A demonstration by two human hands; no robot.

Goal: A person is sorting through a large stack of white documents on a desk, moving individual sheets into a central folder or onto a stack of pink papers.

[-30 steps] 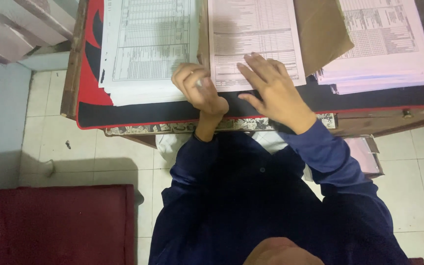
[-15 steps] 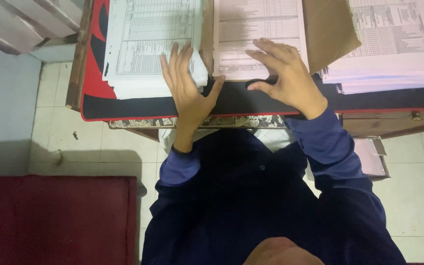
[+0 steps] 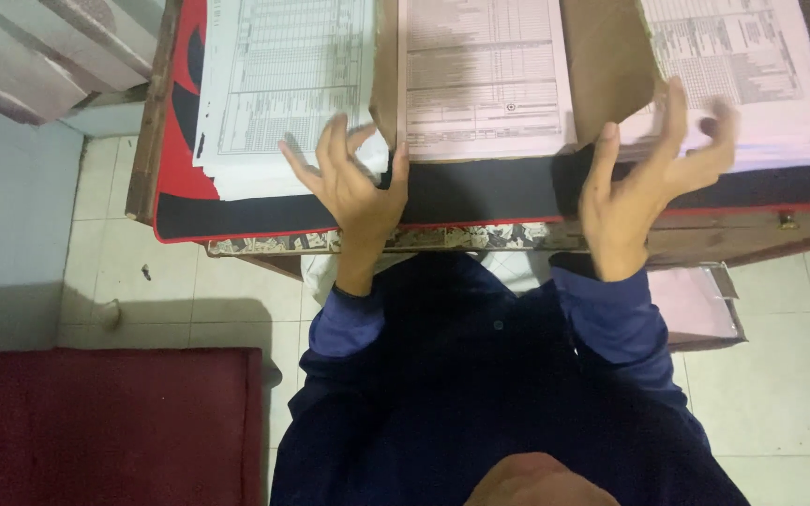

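My left hand (image 3: 353, 183) rests on the lower right corner of a stack of white printed sheets (image 3: 274, 84), fingers spread, with a white corner curled under the fingertips. My right hand (image 3: 644, 183) hovers with fingers apart over the near edge of the desk, between a brown paper folder (image 3: 607, 66) and a pile of pink and white forms (image 3: 752, 75). It holds nothing. A pink form (image 3: 485, 80) lies in the open folder between my hands.
The papers lie on a black and red mat (image 3: 480, 192) over a wooden desk (image 3: 157, 103). More pink paper sits in a tray (image 3: 696, 305) under the desk at right. A dark red cushion (image 3: 96, 422) is at lower left on the tiled floor (image 3: 180, 290).
My right hand has lifted off the pink form and swung right toward the pink and white pile. My left hand has spread and shifted onto the corner of the white stack.
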